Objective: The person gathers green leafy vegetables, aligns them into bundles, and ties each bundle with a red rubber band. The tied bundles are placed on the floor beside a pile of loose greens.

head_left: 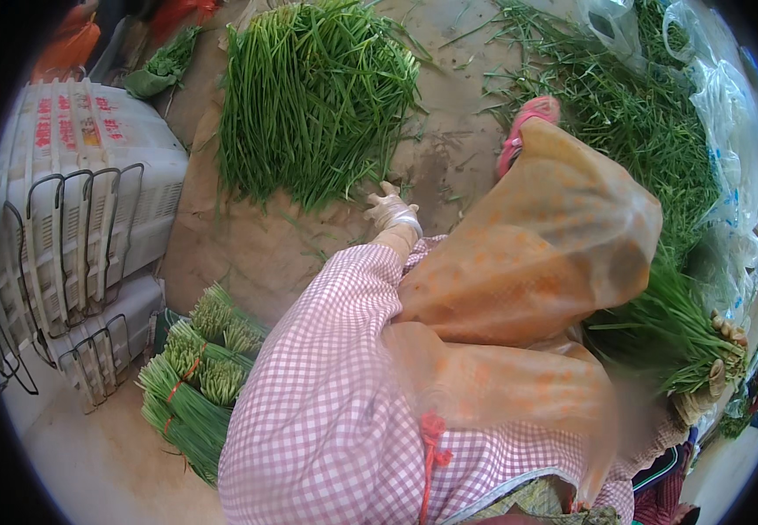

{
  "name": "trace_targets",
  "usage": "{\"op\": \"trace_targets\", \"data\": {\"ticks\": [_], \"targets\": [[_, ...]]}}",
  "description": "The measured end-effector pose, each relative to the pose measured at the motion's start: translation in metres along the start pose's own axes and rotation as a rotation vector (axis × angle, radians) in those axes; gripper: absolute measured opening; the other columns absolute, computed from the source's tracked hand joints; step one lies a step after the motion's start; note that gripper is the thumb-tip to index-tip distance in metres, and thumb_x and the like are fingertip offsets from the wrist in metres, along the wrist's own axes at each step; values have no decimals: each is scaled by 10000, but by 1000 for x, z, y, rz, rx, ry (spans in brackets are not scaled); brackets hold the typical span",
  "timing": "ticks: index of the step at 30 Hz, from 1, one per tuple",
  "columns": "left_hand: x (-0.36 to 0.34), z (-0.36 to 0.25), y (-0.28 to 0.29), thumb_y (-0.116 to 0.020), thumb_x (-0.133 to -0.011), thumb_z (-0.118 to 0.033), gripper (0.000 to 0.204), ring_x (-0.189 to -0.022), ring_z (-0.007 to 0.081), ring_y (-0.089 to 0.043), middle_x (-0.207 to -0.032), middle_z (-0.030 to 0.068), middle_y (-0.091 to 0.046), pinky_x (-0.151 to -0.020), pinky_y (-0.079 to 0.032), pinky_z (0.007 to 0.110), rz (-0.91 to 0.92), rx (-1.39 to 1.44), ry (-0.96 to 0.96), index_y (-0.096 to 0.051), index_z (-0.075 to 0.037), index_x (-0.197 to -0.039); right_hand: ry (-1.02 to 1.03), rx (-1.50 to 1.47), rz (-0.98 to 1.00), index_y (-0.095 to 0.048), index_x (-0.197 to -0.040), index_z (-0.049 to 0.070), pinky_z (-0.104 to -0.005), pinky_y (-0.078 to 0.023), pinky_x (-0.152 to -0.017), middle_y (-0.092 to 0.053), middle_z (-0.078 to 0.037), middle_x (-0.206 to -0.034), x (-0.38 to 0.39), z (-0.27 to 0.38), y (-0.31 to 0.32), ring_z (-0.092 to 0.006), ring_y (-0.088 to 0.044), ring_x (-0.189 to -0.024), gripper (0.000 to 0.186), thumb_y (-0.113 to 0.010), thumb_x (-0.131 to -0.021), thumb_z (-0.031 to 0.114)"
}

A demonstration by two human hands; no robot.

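My left hand (392, 213), in a thin pale glove, reaches forward from a pink checked sleeve. Its fingers are apart and hold nothing. They are just below the near edge of a large heap of long green garlic chives (317, 105). At the right, beside my covered knee, my right hand (718, 372) is closed around the pale stem end of a bunch of chives (663, 328). The leaves of that bunch spread left and up. Part of this hand is hard to make out near the picture's rim.
White plastic crates (90, 192) with wire handles stand stacked at the left. Tied chive bundles (191, 394) lie near my left side. Loose trimmings (606, 114) and clear plastic sheeting (729, 149) cover the right. An orange-brown apron (527, 254) drapes my legs; a pink shoe (526, 127) shows beyond.
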State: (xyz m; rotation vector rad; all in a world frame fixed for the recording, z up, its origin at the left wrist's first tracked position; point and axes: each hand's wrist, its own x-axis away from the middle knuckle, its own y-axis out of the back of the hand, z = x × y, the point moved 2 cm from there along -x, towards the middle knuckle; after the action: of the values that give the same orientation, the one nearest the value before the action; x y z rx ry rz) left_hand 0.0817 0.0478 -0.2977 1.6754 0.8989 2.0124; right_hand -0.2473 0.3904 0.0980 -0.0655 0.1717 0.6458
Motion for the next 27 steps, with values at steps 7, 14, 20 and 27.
{"op": "trace_targets", "data": {"ticks": [7,14,20,27], "targets": [[-3,-93,-50,-670,-840,-385,459,-1005,258,-666,-1016,142,-698,-848,-535,455,93,-68,-538,-559,-148,-1217,-80,-51,-39,-510,-1201,71,-426,-292,-1101,-482,-79,-1138,6,-29,-3,-264,-461,-1116,544,-766,-741,212],[99,-182,-43,-638,-809,-309,227,-903,299,-692,-883,128,-711,-789,-542,423,307,273,-1090,-677,-91,-854,-71,-112,-47,-493,-1220,52,-433,-292,-1106,-486,-93,-1141,-9,-13,2,-274,-466,-1123,550,-749,-755,200],[-35,-46,13,-640,-883,-282,317,-1215,357,-511,-1317,176,-495,-899,-519,462,-336,8,-507,-602,-133,-1160,-109,-43,-15,-498,-1226,10,-432,-345,-1087,-515,-127,-1149,0,-21,-4,-286,-500,-1149,539,-736,-765,158],[-45,-9,-5,-458,-923,-371,390,-1091,385,-629,-1161,245,-644,-948,-475,471,-48,400,-162,-612,-79,-1132,-48,-27,-43,-529,-1145,13,-414,-411,-1025,-550,-116,-1081,6,-29,-9,-251,-539,-1060,508,-791,-734,157]]}}
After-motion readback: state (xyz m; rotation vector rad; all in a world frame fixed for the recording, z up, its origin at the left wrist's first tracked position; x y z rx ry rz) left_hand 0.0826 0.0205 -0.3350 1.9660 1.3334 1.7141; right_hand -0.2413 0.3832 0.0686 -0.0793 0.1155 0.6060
